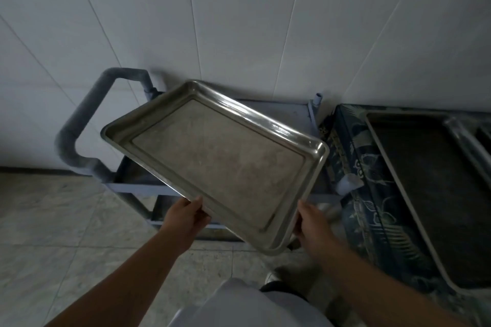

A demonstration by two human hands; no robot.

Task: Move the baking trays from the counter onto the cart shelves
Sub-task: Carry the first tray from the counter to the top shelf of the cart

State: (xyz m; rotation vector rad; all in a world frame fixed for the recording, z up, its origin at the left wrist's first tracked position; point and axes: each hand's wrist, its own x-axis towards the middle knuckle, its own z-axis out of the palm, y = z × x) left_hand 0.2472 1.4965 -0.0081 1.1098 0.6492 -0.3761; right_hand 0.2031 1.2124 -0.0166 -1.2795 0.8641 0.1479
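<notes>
A shiny steel baking tray [218,159] hangs in the air, tilted, above the grey-blue cart [132,188]. My left hand [187,216] grips its near left rim, thumb on top. My right hand [312,223] grips the near right rim. The cart's top shelf [289,114] shows behind the tray, and a lower shelf edge [170,220] is visible under it. On the counter to the right lies a dark baking tray [430,194], with the edge of another tray [475,141] at the far right.
The cart's thick handle [79,125] curves up at the left. A white panelled wall [239,21] stands right behind the cart. The counter carries a blue patterned cloth [358,180]. Pale tiled floor [53,233] lies to the left.
</notes>
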